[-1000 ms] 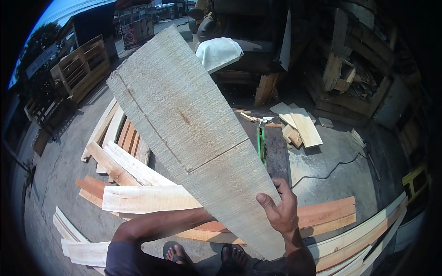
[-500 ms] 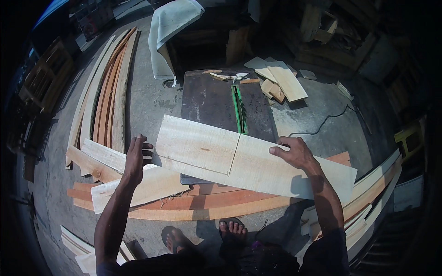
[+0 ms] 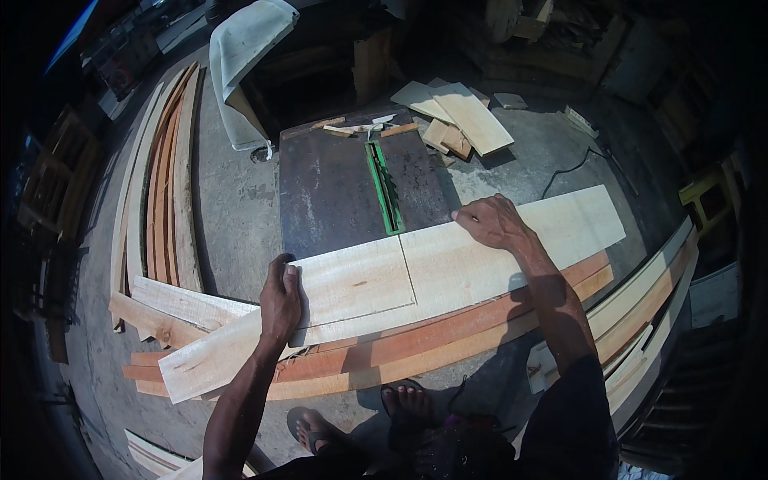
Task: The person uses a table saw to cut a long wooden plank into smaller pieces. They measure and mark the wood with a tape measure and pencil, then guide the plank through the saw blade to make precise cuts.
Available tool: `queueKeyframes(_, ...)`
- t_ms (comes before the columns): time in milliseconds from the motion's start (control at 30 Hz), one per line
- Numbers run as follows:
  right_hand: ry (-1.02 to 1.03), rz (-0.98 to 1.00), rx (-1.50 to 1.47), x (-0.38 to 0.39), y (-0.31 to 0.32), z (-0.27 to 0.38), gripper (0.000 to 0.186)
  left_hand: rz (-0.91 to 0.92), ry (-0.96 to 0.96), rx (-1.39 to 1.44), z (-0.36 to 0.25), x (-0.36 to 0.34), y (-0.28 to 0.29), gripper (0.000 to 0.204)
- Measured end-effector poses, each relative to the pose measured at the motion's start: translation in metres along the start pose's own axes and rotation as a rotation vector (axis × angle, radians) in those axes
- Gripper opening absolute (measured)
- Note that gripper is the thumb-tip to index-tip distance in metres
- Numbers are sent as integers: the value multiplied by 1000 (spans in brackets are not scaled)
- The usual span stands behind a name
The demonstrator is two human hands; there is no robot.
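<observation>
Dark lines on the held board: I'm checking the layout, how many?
2 on the board: a crosswise line from its far edge, and a lengthwise line meeting it, running toward the left hand. Others may be hidden.

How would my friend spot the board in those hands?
Find the dark table with the green slot. At its near edge, the left hand and right hand hold a pale board. Only it shows two dark lines meeting in a corner.
</observation>
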State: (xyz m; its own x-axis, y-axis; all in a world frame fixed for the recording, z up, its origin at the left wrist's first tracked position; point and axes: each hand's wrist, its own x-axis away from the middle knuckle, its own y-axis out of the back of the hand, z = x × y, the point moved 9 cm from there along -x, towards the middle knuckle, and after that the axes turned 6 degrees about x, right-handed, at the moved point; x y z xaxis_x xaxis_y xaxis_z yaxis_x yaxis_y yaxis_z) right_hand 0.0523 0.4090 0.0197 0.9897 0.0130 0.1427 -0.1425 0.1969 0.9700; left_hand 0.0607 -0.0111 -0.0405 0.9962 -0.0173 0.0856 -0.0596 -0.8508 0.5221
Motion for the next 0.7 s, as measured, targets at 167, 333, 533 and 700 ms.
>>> queueKeyframes(167,-51,10,62,-6,-9,-3,64,-32,22,-47,-8,-5,3,37)
queueKeyframes(333,-51,-26,68,-12,-3,-3,64,-64,-21,-65,-11,-13,2,38)
queueKeyframes(533,-94,2,32,-24,-4,-7,64,-98,-22,-110,-12,-18,4,38)
queueKeyframes(700,-90,-7,27,-26,-2,-5,63,-117,-23,-72,-13,-21,6,40)
